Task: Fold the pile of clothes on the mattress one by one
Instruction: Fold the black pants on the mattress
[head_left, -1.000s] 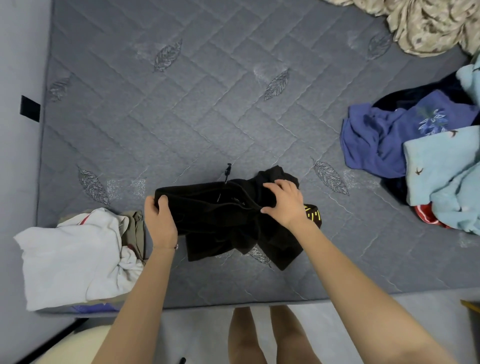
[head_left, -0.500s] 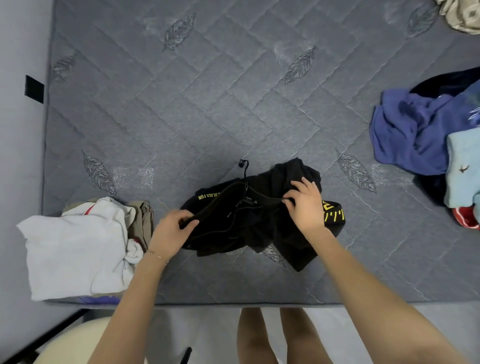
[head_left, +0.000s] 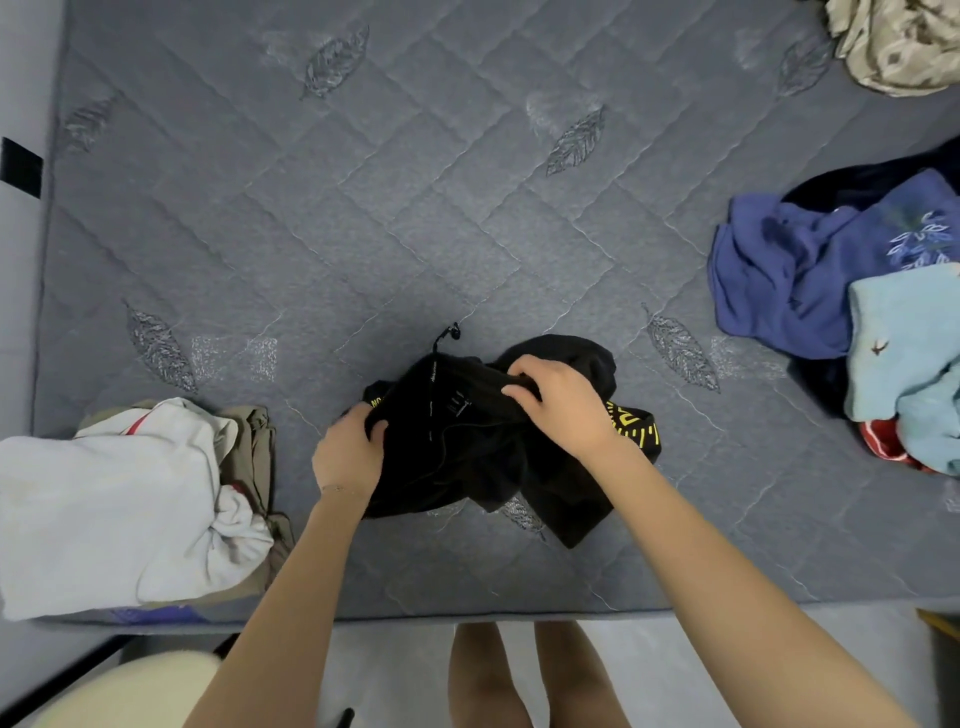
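Both hands had closed in on the black garment (head_left: 467, 457), bunching it narrower than a second before.
Her left hand (head_left: 348, 454) gripped its left edge and the right hand (head_left: 563, 402) pinched the upper hem (a drawstring (head_left: 448, 335) trailed above). The cloth lay crumpled near the front edge of the mattress (head_left: 363, 234), between the folded stack (head_left: 104, 499) on the left and the unfolded pile (head_left: 789, 270) well off to the right. The step looked like sorting out the waistband before a first fold. Next it likely needed spreading flat and squaring, since the fabric was limp and twisted.
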